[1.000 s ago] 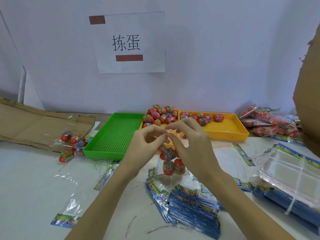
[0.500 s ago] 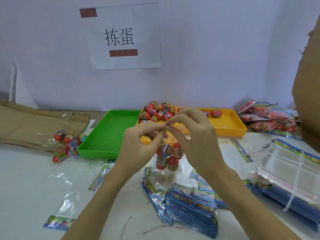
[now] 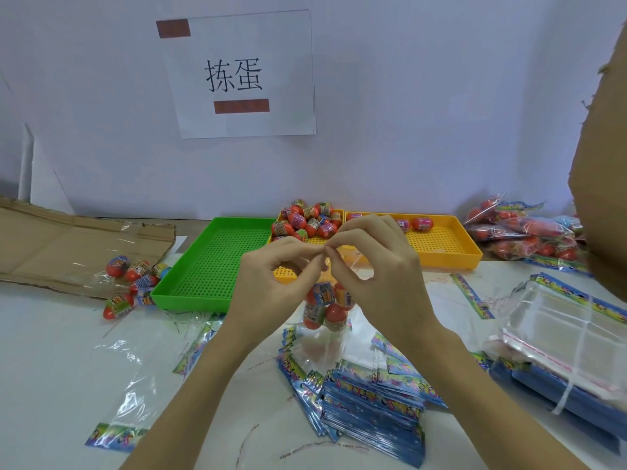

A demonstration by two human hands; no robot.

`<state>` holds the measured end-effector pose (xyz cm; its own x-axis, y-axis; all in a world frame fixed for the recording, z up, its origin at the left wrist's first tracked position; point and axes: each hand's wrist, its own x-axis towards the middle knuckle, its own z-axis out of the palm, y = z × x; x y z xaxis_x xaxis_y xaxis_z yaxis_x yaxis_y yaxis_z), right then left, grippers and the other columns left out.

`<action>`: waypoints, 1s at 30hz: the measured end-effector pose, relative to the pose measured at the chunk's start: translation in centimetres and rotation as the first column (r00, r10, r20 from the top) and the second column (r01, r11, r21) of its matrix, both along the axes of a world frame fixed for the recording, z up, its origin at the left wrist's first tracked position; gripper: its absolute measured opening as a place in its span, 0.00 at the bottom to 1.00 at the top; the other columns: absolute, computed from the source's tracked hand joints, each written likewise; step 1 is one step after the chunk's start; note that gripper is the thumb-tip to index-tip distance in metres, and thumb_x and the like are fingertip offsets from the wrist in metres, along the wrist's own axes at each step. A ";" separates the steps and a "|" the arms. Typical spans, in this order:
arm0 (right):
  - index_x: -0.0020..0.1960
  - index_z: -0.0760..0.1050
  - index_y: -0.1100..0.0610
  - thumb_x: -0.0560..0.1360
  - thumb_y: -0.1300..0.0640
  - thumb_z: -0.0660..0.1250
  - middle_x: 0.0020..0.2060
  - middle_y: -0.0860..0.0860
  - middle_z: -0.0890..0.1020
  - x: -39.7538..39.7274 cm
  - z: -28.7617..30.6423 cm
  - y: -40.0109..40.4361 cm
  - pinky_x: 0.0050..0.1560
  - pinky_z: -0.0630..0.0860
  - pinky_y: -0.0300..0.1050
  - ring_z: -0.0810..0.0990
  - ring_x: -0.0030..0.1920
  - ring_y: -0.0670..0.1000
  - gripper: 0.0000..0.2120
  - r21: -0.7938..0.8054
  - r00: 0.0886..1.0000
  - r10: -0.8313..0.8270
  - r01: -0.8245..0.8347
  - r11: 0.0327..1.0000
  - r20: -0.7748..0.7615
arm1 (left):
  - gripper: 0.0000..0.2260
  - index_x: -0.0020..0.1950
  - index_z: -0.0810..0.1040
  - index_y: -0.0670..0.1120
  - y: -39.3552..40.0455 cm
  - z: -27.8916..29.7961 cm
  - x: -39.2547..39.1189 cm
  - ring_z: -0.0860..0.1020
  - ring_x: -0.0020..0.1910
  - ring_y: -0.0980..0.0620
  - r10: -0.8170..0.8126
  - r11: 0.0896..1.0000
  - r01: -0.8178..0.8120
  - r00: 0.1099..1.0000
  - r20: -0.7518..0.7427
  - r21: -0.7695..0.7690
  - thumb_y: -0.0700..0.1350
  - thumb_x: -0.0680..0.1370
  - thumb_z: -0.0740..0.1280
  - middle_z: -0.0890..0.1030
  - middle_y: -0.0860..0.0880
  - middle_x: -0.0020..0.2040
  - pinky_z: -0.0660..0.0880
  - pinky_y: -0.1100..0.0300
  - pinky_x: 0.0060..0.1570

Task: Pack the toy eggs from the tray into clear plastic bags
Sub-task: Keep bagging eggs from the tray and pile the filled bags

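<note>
A clear plastic bag (image 3: 327,308) holding several red toy eggs hangs in the air above the table. My left hand (image 3: 271,283) and my right hand (image 3: 376,266) both pinch its top edge, fingertips meeting at the middle. Behind them, a heap of red toy eggs (image 3: 307,220) lies in a yellow tray (image 3: 441,244), with two more eggs at that tray's back. An empty green tray (image 3: 210,266) stands to the left.
Loose eggs in a bag (image 3: 132,283) lie by flattened cardboard (image 3: 68,242) at left. Filled bags (image 3: 522,232) pile at the back right. Stacks of clear bags (image 3: 570,337) and blue header cards (image 3: 369,408) lie at the front. A cardboard wall (image 3: 604,164) rises at right.
Both hands have lifted the bag of eggs a little higher and kept pinching its top; the view has dipped and shifted slightly.
</note>
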<state>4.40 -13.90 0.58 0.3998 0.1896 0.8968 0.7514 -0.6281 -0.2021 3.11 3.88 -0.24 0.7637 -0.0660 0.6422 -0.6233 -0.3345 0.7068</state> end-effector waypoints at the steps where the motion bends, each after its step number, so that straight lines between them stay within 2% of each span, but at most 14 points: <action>1: 0.48 0.84 0.62 0.76 0.63 0.75 0.47 0.54 0.84 0.0 0.0 0.1 0.53 0.75 0.42 0.80 0.49 0.56 0.02 0.009 1.000 0.004 -0.004 1.000 -0.011 | 0.05 0.51 0.88 0.47 -0.1 0.1 -0.1 0.84 0.41 0.48 0.000 1.000 0.000 1.000 0.007 0.007 0.39 0.79 0.73 0.85 0.50 0.43 0.81 0.52 0.45; 3: 0.47 0.84 0.61 0.75 0.63 0.75 0.46 0.54 0.83 -0.2 0.0 0.2 0.54 0.75 0.41 0.80 0.50 0.55 0.02 0.050 0.998 0.011 -0.007 0.999 -0.064 | 0.06 0.51 0.88 0.47 -0.2 0.2 -0.2 0.84 0.40 0.48 0.003 1.000 -0.003 1.000 0.015 0.015 0.37 0.79 0.73 0.85 0.50 0.43 0.81 0.55 0.45; 7: 0.47 0.83 0.61 0.76 0.64 0.74 0.46 0.52 0.82 -0.4 0.0 0.4 0.51 0.78 0.49 0.79 0.49 0.52 0.01 0.131 0.983 0.046 -0.022 0.991 -0.178 | 0.09 0.50 0.88 0.47 -0.2 0.2 -0.1 0.85 0.38 0.49 0.019 1.000 -0.019 1.000 -0.009 0.002 0.33 0.78 0.74 0.86 0.50 0.43 0.82 0.54 0.44; 9: 0.47 0.82 0.60 0.77 0.64 0.74 0.45 0.52 0.82 -0.4 0.0 0.6 0.50 0.77 0.46 0.78 0.49 0.51 0.01 0.138 0.978 0.041 -0.012 0.990 -0.205 | 0.10 0.51 0.88 0.48 -0.3 0.2 -0.1 0.85 0.39 0.49 0.019 1.000 -0.019 0.999 -0.039 -0.005 0.34 0.78 0.74 0.86 0.50 0.42 0.82 0.55 0.44; 12: 0.47 0.81 0.58 0.77 0.63 0.73 0.44 0.50 0.81 -0.3 0.3 0.3 0.50 0.73 0.36 0.77 0.47 0.49 0.02 0.185 0.969 0.012 0.034 0.982 -0.245 | 0.09 0.50 0.90 0.46 0.1 0.2 -0.1 0.85 0.38 0.51 0.032 0.999 -0.035 0.995 -0.098 -0.031 0.34 0.78 0.74 0.87 0.51 0.41 0.82 0.59 0.44; 14: 0.48 0.80 0.57 0.78 0.61 0.73 0.43 0.50 0.81 0.5 0.8 -1.1 0.48 0.73 0.34 0.78 0.45 0.49 0.02 0.286 0.961 -0.005 0.088 0.954 -0.277 | 0.08 0.51 0.89 0.45 0.6 0.3 0.1 0.85 0.37 0.52 0.025 0.993 -0.044 0.986 -0.167 -0.110 0.34 0.79 0.73 0.88 0.49 0.41 0.81 0.61 0.42; 18: 0.49 0.81 0.57 0.79 0.59 0.71 0.45 0.55 0.84 2.8 1.1 -5.3 0.52 0.79 0.45 0.82 0.47 0.53 0.02 0.446 0.914 -0.058 0.250 0.859 -0.401 | 0.08 0.50 0.89 0.47 1.6 0.6 0.8 0.81 0.34 0.56 0.057 0.937 -0.139 0.966 -0.253 -0.319 0.36 0.80 0.72 0.88 0.50 0.40 0.79 0.64 0.40; 20: 0.50 0.83 0.59 0.79 0.58 0.71 0.46 0.54 0.85 3.8 0.6 -7.3 0.53 0.79 0.49 0.83 0.47 0.53 0.05 0.395 0.856 -0.127 0.357 0.847 -0.500 | 0.07 0.50 0.89 0.47 1.9 0.5 1.1 0.79 0.35 0.56 0.095 0.913 -0.197 0.955 -0.282 -0.358 0.37 0.80 0.72 0.88 0.50 0.42 0.80 0.63 0.41; 22: 0.47 0.83 0.57 0.79 0.56 0.71 0.43 0.51 0.85 4.4 -0.1 -8.6 0.48 0.78 0.46 0.82 0.44 0.49 0.05 0.245 0.768 -0.173 0.396 0.885 -0.617 | 0.07 0.50 0.89 0.48 2.2 0.3 1.3 0.80 0.35 0.58 0.120 0.900 -0.236 0.943 -0.311 -0.366 0.38 0.80 0.72 0.88 0.51 0.42 0.80 0.64 0.41; 24: 0.43 0.82 0.54 0.80 0.54 0.72 0.37 0.47 0.84 4.7 -0.8 -9.0 0.42 0.76 0.40 0.82 0.39 0.45 0.08 0.056 0.674 -0.195 0.332 0.942 -0.712 | 0.07 0.49 0.89 0.49 2.3 0.1 1.4 0.80 0.35 0.56 0.123 0.897 -0.251 0.932 -0.340 -0.364 0.39 0.80 0.72 0.88 0.49 0.42 0.79 0.64 0.40; 26: 0.40 0.80 0.54 0.80 0.51 0.72 0.32 0.46 0.83 4.7 -1.7 -8.6 0.34 0.72 0.33 0.81 0.29 0.41 0.12 -0.089 0.619 -0.224 0.241 0.966 -0.753 | 0.07 0.49 0.89 0.48 2.3 0.1 1.4 0.81 0.35 0.55 0.114 0.908 -0.241 0.929 -0.352 -0.343 0.39 0.81 0.72 0.88 0.49 0.42 0.79 0.65 0.39; 28: 0.41 0.80 0.54 0.79 0.49 0.73 0.30 0.46 0.82 4.6 -2.2 -7.7 0.29 0.68 0.31 0.79 0.26 0.41 0.11 -0.138 0.621 -0.228 0.190 0.972 -0.750 | 0.07 0.49 0.89 0.49 2.2 0.1 1.4 0.81 0.35 0.56 0.105 0.917 -0.229 0.928 -0.357 -0.326 0.39 0.81 0.72 0.88 0.49 0.42 0.79 0.65 0.38; 30: 0.45 0.82 0.53 0.78 0.53 0.74 0.32 0.45 0.81 4.6 -2.3 -6.9 0.32 0.68 0.32 0.78 0.30 0.42 0.06 -0.158 0.670 -0.223 0.157 0.975 -0.708 | 0.09 0.47 0.89 0.50 2.1 0.1 1.4 0.81 0.34 0.56 0.095 0.923 -0.216 0.930 -0.356 -0.318 0.38 0.81 0.72 0.88 0.49 0.41 0.79 0.66 0.38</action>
<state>9.00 -20.84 -1.74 0.9484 0.0910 0.3037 0.2579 -0.7784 -0.5723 4.46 5.98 -0.14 0.9160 0.2506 0.3132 -0.2961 -0.1042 0.9495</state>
